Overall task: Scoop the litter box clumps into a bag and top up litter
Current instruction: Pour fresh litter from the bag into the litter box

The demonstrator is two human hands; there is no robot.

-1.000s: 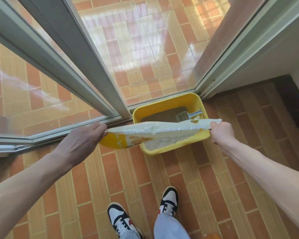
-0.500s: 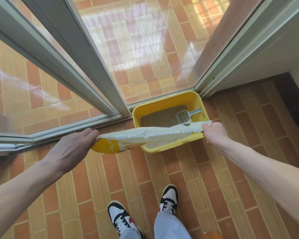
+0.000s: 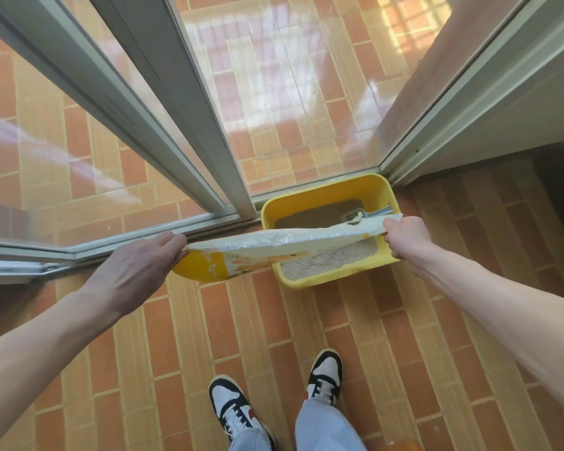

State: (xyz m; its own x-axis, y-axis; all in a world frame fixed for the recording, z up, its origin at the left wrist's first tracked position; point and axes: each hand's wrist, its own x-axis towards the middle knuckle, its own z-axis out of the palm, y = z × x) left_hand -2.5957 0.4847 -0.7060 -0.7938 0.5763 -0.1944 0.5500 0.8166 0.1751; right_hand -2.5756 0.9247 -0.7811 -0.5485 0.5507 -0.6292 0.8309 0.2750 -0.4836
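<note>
Nearest you: your two shoes point(image 3: 325, 375) planted on the tiled floor point(image 3: 189, 336), trouser legs at the bottom edge. Next out, your two forearms reaching forward to one item, a litter bag point(image 3: 274, 247), white film on top and yellow printed face below, held nearly level and stretched between your hands over the near side of the box. Left hand point(image 3: 134, 271): fingers flat over the bag's rounded yellow end, thumb hidden beneath, so that grip reads as clamped on the bag's bottom. Right hand point(image 3: 407, 237): fist closed on the thin flattened corner at the mouth end. Handling, as a judgement: soft film, slack and sagging at the middle, likely with little left inside; the contents will shift toward whichever end you lower, so keep the closed end high and steer the pour with the mouth corner. Film of this kind tends to slip; bunch it rather than pinch it. Beyond the bag: yellow litter box point(image 3: 329, 275) on the floor, against the sliding door track point(image 3: 144, 242), pale fresh granules at the near end, darker litter at the far end. A grey scoop point(image 3: 368, 213) lies in the far right corner, partly hidden by the bag. Farthest: glass door panes point(image 3: 290, 92) reflecting the tiles.
</note>
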